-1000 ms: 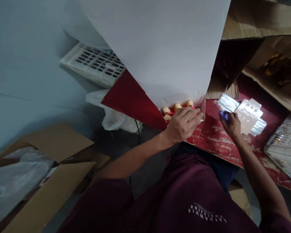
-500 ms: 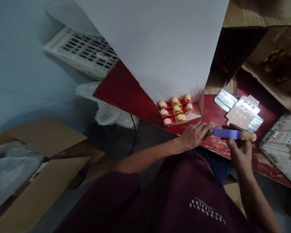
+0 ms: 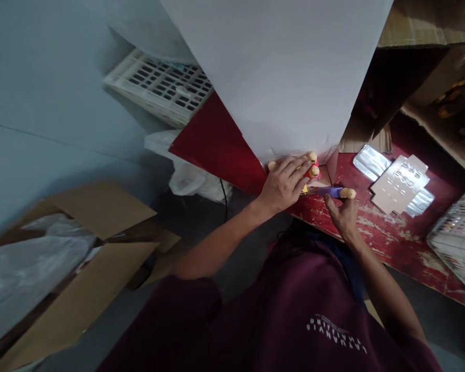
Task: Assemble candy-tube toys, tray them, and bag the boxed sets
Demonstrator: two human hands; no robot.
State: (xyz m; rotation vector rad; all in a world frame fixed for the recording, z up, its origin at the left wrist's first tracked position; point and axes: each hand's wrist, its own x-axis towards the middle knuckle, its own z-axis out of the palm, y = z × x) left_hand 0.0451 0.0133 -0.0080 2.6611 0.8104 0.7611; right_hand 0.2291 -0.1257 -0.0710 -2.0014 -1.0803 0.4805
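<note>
My right hand (image 3: 344, 217) grips a purple toy-like stick with a beige rounded head (image 3: 335, 192), its far end angled toward the box in front of me. My left hand (image 3: 281, 183) lies flat with fingers stretched over a group of similar red and yellow pieces with beige heads (image 3: 313, 171). These pieces stand in a shallow open box (image 3: 332, 164) with a tall white panel (image 3: 290, 77) behind it. Most of the pieces are hidden under my left hand. What exactly the sticks are, I cannot tell.
On the worn red table (image 3: 375, 237) lie a flat cardboard cutout (image 3: 399, 183) and clear plastic packs (image 3: 371, 161). A white basket (image 3: 457, 237) stands at right, near an open carton (image 3: 430, 113). A white crate (image 3: 158, 85) and an open cardboard box (image 3: 101, 212) are at left.
My right hand has carried the purple stick leftward to the box. My left hand has moved from beside the stick onto the pieces in the box. The view has shifted slightly.
</note>
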